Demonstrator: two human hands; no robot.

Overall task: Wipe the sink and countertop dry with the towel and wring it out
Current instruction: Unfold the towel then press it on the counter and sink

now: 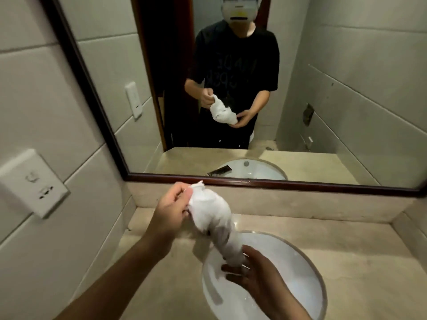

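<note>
A wide mirror (pixel 323 93) in a dark wooden frame ran along the wall behind the bench (pixel 360 262), and it showed a person in a black short-sleeved shirt holding the same white bundle in both hands. On the left wall of large pale tiles sat a white socket plate (pixel 34 183), square-edged and glossy. In the reflection a dark, flat, rectangular thing (pixel 219 171) lay just beside the mirrored basin; on the real bench that spot was hidden behind the cloth and the left forearm. The towel (pixel 212 215) hung in the air over the back left rim of the sink (pixel 320 282), slanting from upper left down to lower right and touching neither bench nor basin. The left grip (pixel 172 205) pinched its bunched upper end between thumb and curled fingers. The right grip (pixel 256 271), low over the bowl, held the narrow lower end between thumb and spread fingers. The towel was white and soft, puffed into a rounded lump at the top and twisted into a tight, greyer rope below. The sink was a round, smooth white bowl with a thin pale rim, set down into the bench. The bench was beige stone with a faint mottled sheen, and a low upstand of the same stone ran along its back and right side.
</note>
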